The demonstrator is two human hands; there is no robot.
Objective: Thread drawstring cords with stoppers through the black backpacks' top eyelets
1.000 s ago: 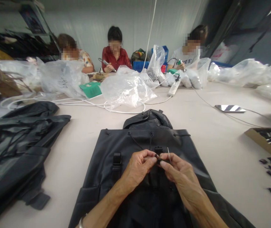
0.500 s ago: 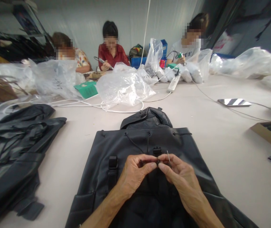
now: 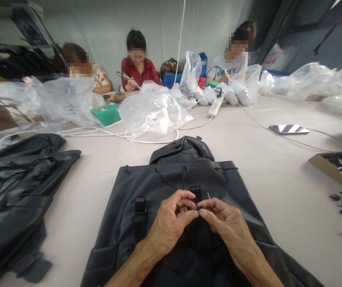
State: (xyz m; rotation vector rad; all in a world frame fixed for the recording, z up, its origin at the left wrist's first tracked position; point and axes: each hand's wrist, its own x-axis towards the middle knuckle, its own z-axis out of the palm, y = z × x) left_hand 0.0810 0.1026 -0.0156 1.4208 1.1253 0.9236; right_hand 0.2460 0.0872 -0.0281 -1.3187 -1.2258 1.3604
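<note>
A pale worktop (image 3: 99,167) spreads across my remote view. At the middle of its near edge lies a black bag (image 3: 185,247), with both hands over its front. The right hand (image 3: 230,221) has a narrow grip, a thin metal tool (image 3: 210,200) standing up between its fingers. The left hand (image 3: 169,221) curls, index finger raised, and I cannot tell whether its grip holds anything. I judge the step in hand to be fine fingertip work beside the buckle (image 3: 196,189); the next move calls for a steady pinch, I think. A second black bag (image 3: 24,191) lies by the left edge, a cardboard box (image 3: 326,167) by the right. Toward the far edge, a clear plastic bag (image 3: 155,113) rests before a co-worker in red (image 3: 142,75).
</note>
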